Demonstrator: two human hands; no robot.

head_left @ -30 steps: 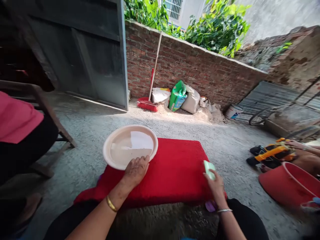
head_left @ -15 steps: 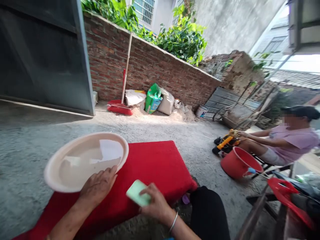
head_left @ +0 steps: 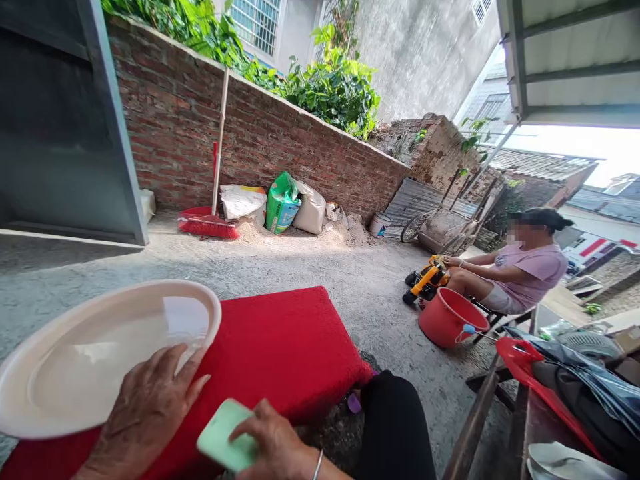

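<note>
Already got the pale green box (head_left: 225,437) pinched in the right fingers (head_left: 250,425), so probably done with picking up. Not put down on the red worktop (head_left: 280,347) just beyond those fingers, nor in the basin (head_left: 216,317). Got the left fingers (head_left: 167,365) over the basin's rim, a bit apart; can't tell if gripping. Yet to let go of the box.

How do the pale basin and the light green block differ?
The pale basin is wide and round-rimmed; the light green block is small, with rounded corners. The pale basin rests on the red cloth, while the right hand holds the light green block. Both are light-coloured.
</note>
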